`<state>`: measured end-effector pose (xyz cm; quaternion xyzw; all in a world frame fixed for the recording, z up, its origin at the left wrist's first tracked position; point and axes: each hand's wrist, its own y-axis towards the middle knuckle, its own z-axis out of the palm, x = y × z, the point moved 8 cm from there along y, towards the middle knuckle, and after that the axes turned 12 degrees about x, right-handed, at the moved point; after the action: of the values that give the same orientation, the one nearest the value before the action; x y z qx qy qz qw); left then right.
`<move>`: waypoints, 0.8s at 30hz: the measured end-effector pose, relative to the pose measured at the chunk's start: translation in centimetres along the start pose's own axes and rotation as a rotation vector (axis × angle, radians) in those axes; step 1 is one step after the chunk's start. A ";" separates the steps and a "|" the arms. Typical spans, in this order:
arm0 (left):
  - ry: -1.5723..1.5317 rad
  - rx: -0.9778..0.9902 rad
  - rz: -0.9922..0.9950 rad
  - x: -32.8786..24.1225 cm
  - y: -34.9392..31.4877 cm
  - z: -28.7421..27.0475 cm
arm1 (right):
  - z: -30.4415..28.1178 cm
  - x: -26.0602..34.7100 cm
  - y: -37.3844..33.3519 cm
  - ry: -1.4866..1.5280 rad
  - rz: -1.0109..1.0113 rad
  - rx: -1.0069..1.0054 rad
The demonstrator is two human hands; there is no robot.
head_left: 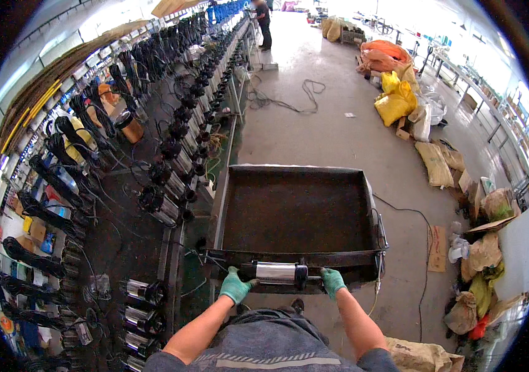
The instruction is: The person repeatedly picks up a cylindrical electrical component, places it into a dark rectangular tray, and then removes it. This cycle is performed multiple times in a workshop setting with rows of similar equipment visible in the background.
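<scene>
The large rectangular dark metal tub (pixel 295 214) before you has a brownish-black interior, too dim to tell liquid from bare bottom. The bulging yellow sack (pixel 396 102) ahead hides its contents. Your green-gloved left hand (pixel 236 286) and green-gloved right hand (pixel 333 282) curl partway at opposite ends of the shiny silver cylinder with black ends (pixel 277 273), lying crosswise at the tub's near edge; with fingertips obscured, you cannot tell how closed they are.

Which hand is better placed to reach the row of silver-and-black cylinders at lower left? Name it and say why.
Likely the left hand: it is nearer that cylinder row. The right hand is farther across, at the right end of the separate cylinder by the tray.
</scene>
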<state>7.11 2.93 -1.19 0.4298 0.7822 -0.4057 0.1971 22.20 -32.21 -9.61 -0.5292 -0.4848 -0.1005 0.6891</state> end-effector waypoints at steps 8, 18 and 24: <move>0.002 0.008 0.003 0.1 0.4 0.3 | -1.2 0.2 -0.6 -0.420 -0.625 0.131; -0.021 -0.031 0.039 -1.4 -0.3 -0.2 | -1.9 -1.8 1.4 -0.104 -0.107 -0.023; 0.032 -0.037 -0.013 -0.9 -0.8 -0.4 | 0.7 7.7 -7.8 -1.067 -0.713 0.060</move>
<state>6.96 2.55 -0.05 0.4274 0.7955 -0.3856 0.1896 20.61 -31.99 1.22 -0.2932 -0.9098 -0.0328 0.2920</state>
